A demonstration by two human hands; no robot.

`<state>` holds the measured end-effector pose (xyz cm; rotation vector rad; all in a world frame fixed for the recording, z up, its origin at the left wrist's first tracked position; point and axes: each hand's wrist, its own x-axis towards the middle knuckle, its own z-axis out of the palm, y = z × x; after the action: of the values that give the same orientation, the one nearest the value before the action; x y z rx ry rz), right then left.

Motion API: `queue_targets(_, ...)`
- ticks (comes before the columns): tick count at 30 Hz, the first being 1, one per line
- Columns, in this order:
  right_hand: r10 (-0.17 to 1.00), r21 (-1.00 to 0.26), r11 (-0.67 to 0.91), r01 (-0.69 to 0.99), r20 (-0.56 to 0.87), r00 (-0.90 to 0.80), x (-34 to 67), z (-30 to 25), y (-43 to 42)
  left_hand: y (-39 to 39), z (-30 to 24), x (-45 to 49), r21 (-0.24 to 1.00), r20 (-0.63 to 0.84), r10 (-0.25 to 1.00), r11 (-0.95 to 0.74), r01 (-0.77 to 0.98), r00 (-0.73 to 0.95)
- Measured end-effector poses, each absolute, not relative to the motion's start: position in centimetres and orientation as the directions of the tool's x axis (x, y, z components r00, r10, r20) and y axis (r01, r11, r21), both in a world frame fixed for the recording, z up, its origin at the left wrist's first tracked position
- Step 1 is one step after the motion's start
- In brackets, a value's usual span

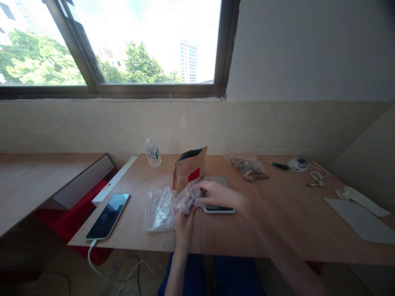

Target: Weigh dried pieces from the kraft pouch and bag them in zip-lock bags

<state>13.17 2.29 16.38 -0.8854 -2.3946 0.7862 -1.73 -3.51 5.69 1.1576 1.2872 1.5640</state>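
My left hand [184, 224] and my right hand [219, 195] both grip a small clear plastic zip bag [186, 199] above the wooden table [277, 222]. More clear zip bags [159, 210] lie flat just left of it. Right behind the bag stands an open brown paper pouch [189, 167] with a red label. A small flat scale [217, 194] lies under my right hand, mostly covered by it.
A phone [108, 215] on a white cable lies at the table's left front. A water bottle [152, 152] stands at the back. Filled zip bags [249, 166], a green screwdriver [277, 165], a tape roll [298, 163], a white cord [317, 179] and paper [364, 222] lie to the right.
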Motion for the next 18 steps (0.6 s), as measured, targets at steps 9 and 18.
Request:
queue_targets(9, 0.686, -0.747, 0.562, 0.356, 0.180, -0.705, 13.5, 17.0, 1.8, -3.8, 5.5, -2.2, 0.989, 0.138, 0.930, -0.150, -0.010, -0.341)
queue_targets(18, 0.764, -0.764, 0.525, 0.374, 0.230, -0.603, 14.4, 18.1, 2.5, -3.9, 7.4, -1.3, 0.960, 0.059, 0.987, -0.098, -0.263, -0.152)
